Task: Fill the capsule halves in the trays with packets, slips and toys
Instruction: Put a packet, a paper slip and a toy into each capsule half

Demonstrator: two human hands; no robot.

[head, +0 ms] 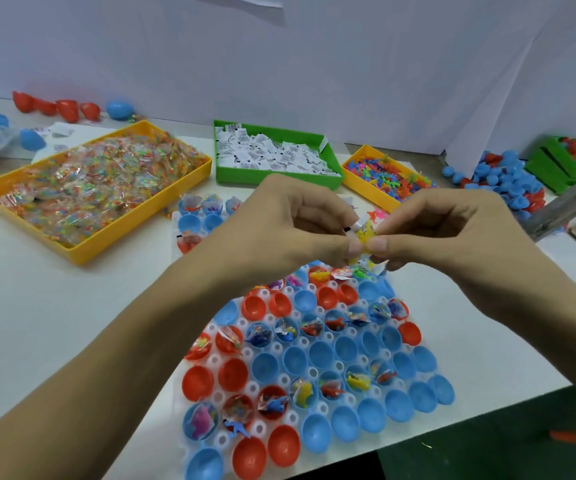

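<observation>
Above the far end of the near white tray (210,330), my left hand (290,223) and my right hand (453,226) meet and together pinch a small bundle (364,235): a yellow toy with a clear packet and a white slip. The tray holds red and blue capsule halves (321,353); several contain packets, slips and toys, several are bare. A second tray (193,221) with blue halves lies beyond, partly hidden by my left hand.
At the back stand a large yellow bin of clear packets (99,188), a green bin of white slips (272,155) and a small yellow bin of coloured toys (383,178). Loose capsule halves (508,181) pile at the right; red and blue shells (58,109) lie at the far left.
</observation>
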